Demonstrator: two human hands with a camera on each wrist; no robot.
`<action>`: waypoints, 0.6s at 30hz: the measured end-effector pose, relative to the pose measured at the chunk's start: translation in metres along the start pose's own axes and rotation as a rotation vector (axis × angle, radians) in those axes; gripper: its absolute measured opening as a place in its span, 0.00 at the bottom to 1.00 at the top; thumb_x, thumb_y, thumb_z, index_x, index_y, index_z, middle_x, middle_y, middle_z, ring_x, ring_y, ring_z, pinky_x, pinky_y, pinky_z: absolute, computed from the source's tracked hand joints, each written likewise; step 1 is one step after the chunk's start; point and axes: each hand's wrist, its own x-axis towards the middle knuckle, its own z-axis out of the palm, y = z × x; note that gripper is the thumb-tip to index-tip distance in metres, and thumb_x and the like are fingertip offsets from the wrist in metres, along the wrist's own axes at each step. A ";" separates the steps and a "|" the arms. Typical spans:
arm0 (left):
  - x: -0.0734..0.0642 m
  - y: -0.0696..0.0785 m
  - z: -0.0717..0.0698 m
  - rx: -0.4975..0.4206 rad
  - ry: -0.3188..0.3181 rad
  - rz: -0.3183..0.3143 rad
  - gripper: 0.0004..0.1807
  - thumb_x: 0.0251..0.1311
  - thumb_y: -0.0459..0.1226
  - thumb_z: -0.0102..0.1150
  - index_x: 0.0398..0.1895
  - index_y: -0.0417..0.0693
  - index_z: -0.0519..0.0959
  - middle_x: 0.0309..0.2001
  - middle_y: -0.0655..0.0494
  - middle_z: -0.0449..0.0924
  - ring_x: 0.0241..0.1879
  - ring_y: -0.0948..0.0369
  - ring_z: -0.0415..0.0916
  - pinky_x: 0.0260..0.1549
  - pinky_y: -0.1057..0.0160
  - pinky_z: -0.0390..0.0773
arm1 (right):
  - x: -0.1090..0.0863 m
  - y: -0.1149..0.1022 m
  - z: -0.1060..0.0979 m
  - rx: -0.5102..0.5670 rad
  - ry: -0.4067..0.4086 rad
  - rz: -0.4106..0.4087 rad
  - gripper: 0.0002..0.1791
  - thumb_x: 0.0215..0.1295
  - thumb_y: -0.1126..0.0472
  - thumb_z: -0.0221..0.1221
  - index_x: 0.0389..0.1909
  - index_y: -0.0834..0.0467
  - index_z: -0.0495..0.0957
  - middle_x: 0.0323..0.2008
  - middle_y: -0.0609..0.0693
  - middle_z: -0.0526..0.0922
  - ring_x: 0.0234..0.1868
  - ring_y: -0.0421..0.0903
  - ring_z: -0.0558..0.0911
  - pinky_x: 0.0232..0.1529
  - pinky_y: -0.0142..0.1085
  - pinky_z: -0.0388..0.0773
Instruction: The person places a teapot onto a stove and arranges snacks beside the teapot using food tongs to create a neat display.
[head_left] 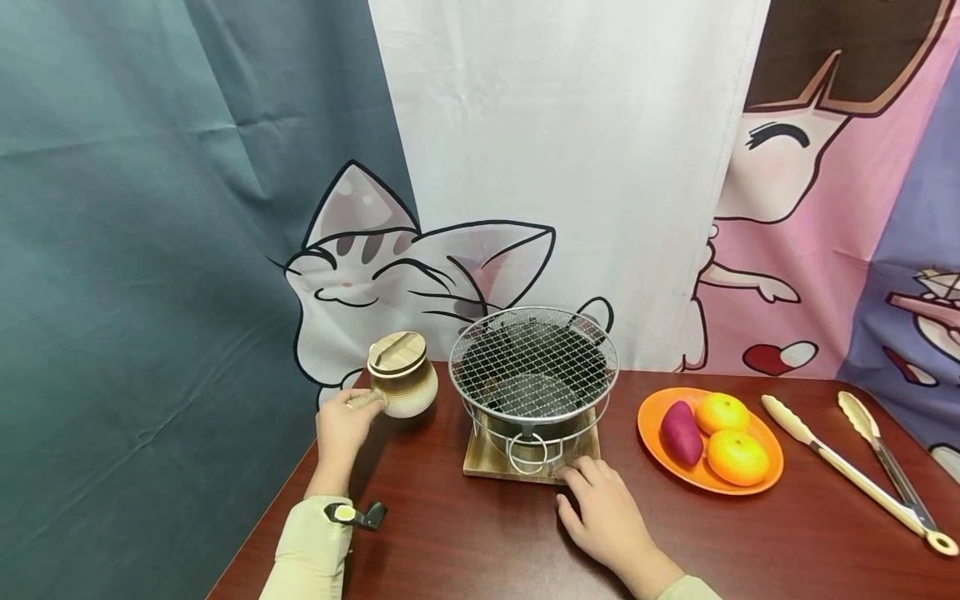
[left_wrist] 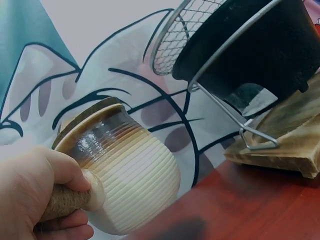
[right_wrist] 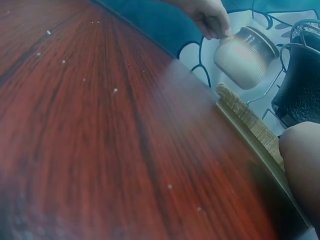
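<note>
My left hand [head_left: 342,429] grips the cord-wrapped side handle [left_wrist: 65,200] of a small ceramic pot [head_left: 408,392]. Ribbed and cream-coloured below, the pot turns brown toward its neck and wears a wooden lid [head_left: 397,352]. A dark shadow lies on the table below it. To its right, a black charcoal stove [head_left: 536,425] in a wire stand sits on a square wooden board [head_left: 487,462], with a round wire grill [head_left: 534,358] over its top. The fingertips of my right hand [head_left: 603,512] are at the board's front right edge, fingers loosely bent and holding nothing.
An orange plate [head_left: 652,442] on the right bears a purple sweet potato [head_left: 682,433] and two mandarins [head_left: 737,457]. Farther right, spread tongs [head_left: 862,479] lie on the red-brown table [head_left: 420,533]. A printed curtain [head_left: 570,167] hangs right behind the table's back edge.
</note>
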 end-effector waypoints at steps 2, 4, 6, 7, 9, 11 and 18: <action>0.003 0.004 -0.003 0.003 -0.007 0.008 0.19 0.48 0.45 0.75 0.42 0.47 0.88 0.34 0.48 0.87 0.34 0.51 0.83 0.29 0.58 0.78 | 0.000 0.000 0.000 0.002 -0.001 0.002 0.13 0.53 0.57 0.66 0.40 0.53 0.83 0.39 0.46 0.76 0.40 0.49 0.75 0.43 0.47 0.74; 0.005 0.009 -0.006 -0.003 -0.006 0.011 0.18 0.48 0.45 0.75 0.41 0.47 0.88 0.34 0.49 0.88 0.34 0.51 0.83 0.31 0.56 0.79 | 0.000 0.001 0.001 0.003 -0.001 0.001 0.13 0.52 0.57 0.66 0.41 0.53 0.83 0.39 0.46 0.76 0.40 0.49 0.75 0.43 0.47 0.74; 0.007 0.013 -0.009 -0.009 0.004 0.017 0.17 0.47 0.44 0.75 0.40 0.47 0.88 0.35 0.48 0.88 0.35 0.50 0.83 0.34 0.53 0.80 | 0.000 0.001 0.001 0.004 0.001 -0.002 0.13 0.52 0.57 0.66 0.41 0.53 0.83 0.39 0.46 0.76 0.40 0.49 0.75 0.43 0.47 0.74; 0.009 0.016 -0.010 -0.009 0.009 0.019 0.17 0.46 0.44 0.75 0.39 0.47 0.88 0.35 0.48 0.88 0.36 0.50 0.83 0.35 0.52 0.80 | 0.000 0.001 0.002 0.005 0.003 -0.004 0.13 0.52 0.57 0.66 0.41 0.53 0.83 0.39 0.46 0.76 0.40 0.49 0.75 0.43 0.47 0.74; 0.012 0.020 -0.013 -0.014 0.018 0.021 0.16 0.45 0.43 0.75 0.39 0.47 0.89 0.37 0.48 0.88 0.38 0.49 0.83 0.39 0.50 0.80 | 0.000 0.001 0.002 0.006 0.008 -0.005 0.13 0.52 0.57 0.66 0.40 0.53 0.83 0.39 0.46 0.76 0.40 0.49 0.75 0.44 0.47 0.75; 0.014 0.025 -0.016 -0.016 0.026 0.032 0.16 0.44 0.43 0.75 0.38 0.47 0.89 0.37 0.47 0.88 0.39 0.48 0.83 0.41 0.49 0.80 | 0.001 0.001 0.002 0.007 0.010 -0.004 0.13 0.52 0.57 0.66 0.40 0.53 0.83 0.39 0.46 0.76 0.40 0.49 0.75 0.44 0.48 0.75; 0.021 0.033 -0.025 -0.018 0.029 0.043 0.17 0.45 0.43 0.75 0.38 0.46 0.89 0.36 0.47 0.88 0.40 0.48 0.83 0.42 0.48 0.80 | -0.001 0.002 0.002 0.001 0.012 0.001 0.13 0.51 0.57 0.66 0.40 0.53 0.83 0.39 0.46 0.76 0.40 0.49 0.75 0.43 0.47 0.75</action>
